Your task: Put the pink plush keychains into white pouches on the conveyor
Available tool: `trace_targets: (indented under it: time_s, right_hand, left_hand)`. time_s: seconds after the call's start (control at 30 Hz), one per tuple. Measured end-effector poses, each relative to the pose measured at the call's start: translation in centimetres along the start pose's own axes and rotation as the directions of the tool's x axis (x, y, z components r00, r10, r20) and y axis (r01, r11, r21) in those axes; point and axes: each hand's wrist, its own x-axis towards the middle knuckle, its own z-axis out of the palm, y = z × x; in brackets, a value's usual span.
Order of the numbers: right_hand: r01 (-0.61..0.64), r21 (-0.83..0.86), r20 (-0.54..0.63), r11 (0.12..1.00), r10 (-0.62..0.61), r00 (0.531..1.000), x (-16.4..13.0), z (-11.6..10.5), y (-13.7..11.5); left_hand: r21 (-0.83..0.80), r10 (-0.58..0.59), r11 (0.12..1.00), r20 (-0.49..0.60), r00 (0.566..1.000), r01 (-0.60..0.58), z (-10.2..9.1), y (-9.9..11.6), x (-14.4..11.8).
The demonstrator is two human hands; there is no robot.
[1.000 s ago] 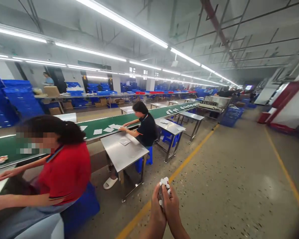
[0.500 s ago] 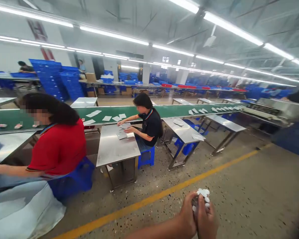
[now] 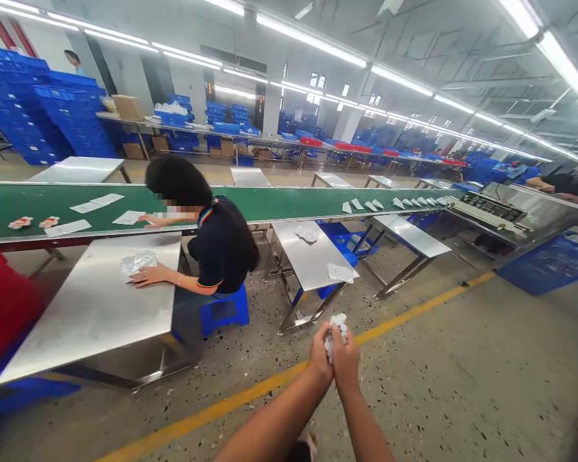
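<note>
between the two raised hands, low in the middle of the view, sits a bunch of small white pieces (image 3: 336, 324). the left hand (image 3: 320, 354) and the right hand (image 3: 347, 356) are pressed side by side, both curled closed around the bunch, so only its top pokes out above the fingers. under the hands lies a speckled floor (image 3: 462, 385), crossed by a yellow line (image 3: 250, 398) that runs just below them from lower left to upper right. just beyond the hands stands a steel table (image 3: 313, 263) with clear bags on it. up and to the left of the hands, a co-worker in a dark shirt (image 3: 221, 247) sits on a blue stool (image 3: 224, 311), one hand flat on a bigger steel table (image 3: 87, 308). farther off, behind that person, runs a long green belt (image 3: 270, 202) with white sheets lying on it. far to the left stand stacks of blue crates (image 3: 33, 109).
</note>
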Motion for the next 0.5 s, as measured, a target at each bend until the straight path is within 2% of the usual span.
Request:
trace_targets:
  time_s: [0.13,0.23,0.3,0.37,0.5]
  right_hand:
    - [0.079,0.052,0.149,0.996,-0.086,0.985,13.1,0.4,4.7]
    - [0.123,0.085,0.274,0.989,-0.142,0.951,21.6,2.1,8.0]
    - [0.126,0.086,0.355,0.988,-0.148,0.923,26.3,4.5,9.3]
    - [0.117,0.071,0.440,0.991,-0.136,0.887,30.4,7.4,10.1]
    - [0.141,0.031,0.595,0.990,-0.131,0.793,37.9,12.4,11.0]
  left_hand:
    - [-0.039,0.179,0.983,-0.031,0.983,-0.180,3.4,-3.9,12.5]
    - [-0.073,0.317,0.943,-0.100,0.943,-0.324,5.0,-5.5,20.9]
    - [-0.086,0.393,0.908,-0.166,0.904,-0.411,5.6,-5.2,25.8]
    - [-0.091,0.451,0.872,-0.236,0.861,-0.482,6.1,-4.0,30.1]
    - [-0.096,0.508,0.812,-0.370,0.777,-0.576,7.8,-1.7,37.9]
